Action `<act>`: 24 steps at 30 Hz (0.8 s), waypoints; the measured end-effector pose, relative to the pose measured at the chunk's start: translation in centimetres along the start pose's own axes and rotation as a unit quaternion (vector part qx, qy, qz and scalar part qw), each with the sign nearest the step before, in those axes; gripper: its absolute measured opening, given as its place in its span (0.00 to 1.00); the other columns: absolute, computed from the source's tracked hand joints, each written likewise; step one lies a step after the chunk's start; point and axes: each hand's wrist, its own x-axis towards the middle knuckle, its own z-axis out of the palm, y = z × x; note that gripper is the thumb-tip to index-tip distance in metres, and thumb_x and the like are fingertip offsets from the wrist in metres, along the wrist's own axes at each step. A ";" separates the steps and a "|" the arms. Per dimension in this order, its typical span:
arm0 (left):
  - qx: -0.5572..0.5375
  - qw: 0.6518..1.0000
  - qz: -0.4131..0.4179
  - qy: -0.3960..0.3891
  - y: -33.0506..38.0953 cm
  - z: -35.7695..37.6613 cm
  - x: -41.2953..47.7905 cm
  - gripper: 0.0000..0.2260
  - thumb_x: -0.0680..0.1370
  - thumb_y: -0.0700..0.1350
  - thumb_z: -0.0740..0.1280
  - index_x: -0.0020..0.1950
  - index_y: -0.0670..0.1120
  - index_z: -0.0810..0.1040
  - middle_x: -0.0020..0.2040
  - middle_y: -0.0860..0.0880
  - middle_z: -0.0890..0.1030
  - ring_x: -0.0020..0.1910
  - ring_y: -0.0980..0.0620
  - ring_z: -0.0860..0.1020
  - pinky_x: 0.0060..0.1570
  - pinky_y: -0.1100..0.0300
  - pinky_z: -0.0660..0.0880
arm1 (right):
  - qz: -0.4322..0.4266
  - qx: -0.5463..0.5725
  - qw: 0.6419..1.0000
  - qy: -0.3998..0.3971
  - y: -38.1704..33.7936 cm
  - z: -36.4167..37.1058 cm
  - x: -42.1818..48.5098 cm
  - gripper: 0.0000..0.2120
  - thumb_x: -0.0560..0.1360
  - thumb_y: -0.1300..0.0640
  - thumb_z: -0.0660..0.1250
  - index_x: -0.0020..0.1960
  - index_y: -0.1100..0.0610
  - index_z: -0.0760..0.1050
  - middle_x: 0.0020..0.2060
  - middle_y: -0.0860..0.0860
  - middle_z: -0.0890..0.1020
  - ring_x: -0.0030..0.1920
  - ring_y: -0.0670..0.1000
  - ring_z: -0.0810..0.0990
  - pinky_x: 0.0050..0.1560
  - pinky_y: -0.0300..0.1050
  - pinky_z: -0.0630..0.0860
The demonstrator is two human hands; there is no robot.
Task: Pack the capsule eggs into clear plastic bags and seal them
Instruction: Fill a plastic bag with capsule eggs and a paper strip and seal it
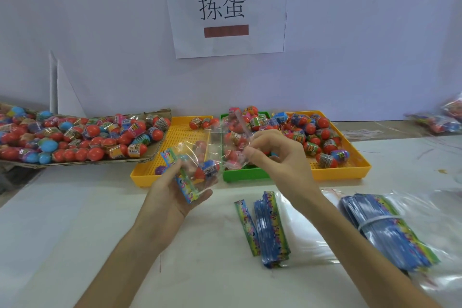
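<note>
- Clear plastic bag with rainbow-printed header strip (200, 165) — held above white surface (200, 245), red-and-blue capsule egg (207, 170) inside.
- Left hand (175, 187): grip curled round header end.
- Right hand (272, 155): grip pinching thin clear strip (241, 122) at mouth.
- Advice: peel fully, press flap flat.
- Unclear — egg count, seal line; glare.

the light is even and soft, a bit cool, with almost no shadows under the left hand (175, 190). the clear bag (212, 147) between the hands has small glare. everything is slightly blurred, and far from the hands the straight edges bend.
</note>
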 end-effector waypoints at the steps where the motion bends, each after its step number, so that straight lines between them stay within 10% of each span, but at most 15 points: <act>1: -0.001 1.000 -0.006 -0.008 0.1 0.0 -0.1 0.18 0.77 0.53 0.65 0.64 0.48 0.78 0.60 0.45 0.85 0.53 0.42 0.85 0.36 0.55 0.82 | 0.002 0.004 1.000 -0.010 0.0 -0.2 0.1 0.07 0.75 0.59 0.74 0.40 0.49 0.82 0.47 0.45 0.81 0.46 0.46 0.79 0.49 0.45 0.80; 11: 0.060 0.998 -0.012 -0.019 -0.4 0.1 -0.4 0.20 0.70 0.48 0.74 0.62 0.49 0.83 0.58 0.42 0.85 0.53 0.41 0.85 0.40 0.53 0.83 | 0.000 -0.071 0.988 -0.138 0.2 0.9 -0.4 0.09 0.75 0.63 0.74 0.49 0.49 0.83 0.52 0.45 0.82 0.56 0.47 0.80 0.56 0.44 0.78; 18: 0.047 0.998 -0.019 -0.029 -0.6 0.1 0.0 0.21 0.69 0.41 0.74 0.63 0.43 0.81 0.56 0.41 0.85 0.51 0.42 0.86 0.41 0.54 0.83 | -0.004 -0.025 0.998 -0.061 -0.4 0.9 -0.5 0.13 0.76 0.69 0.69 0.49 0.51 0.83 0.40 0.48 0.84 0.39 0.53 0.82 0.39 0.47 0.81; 24: 0.070 0.996 -0.014 -0.045 -0.8 0.0 0.1 0.20 0.64 0.34 0.75 0.56 0.42 0.80 0.48 0.41 0.85 0.44 0.42 0.86 0.37 0.55 0.83 | -0.002 0.007 1.000 -0.022 -0.4 0.8 -0.5 0.14 0.76 0.71 0.68 0.47 0.53 0.83 0.40 0.45 0.86 0.41 0.51 0.85 0.43 0.40 0.80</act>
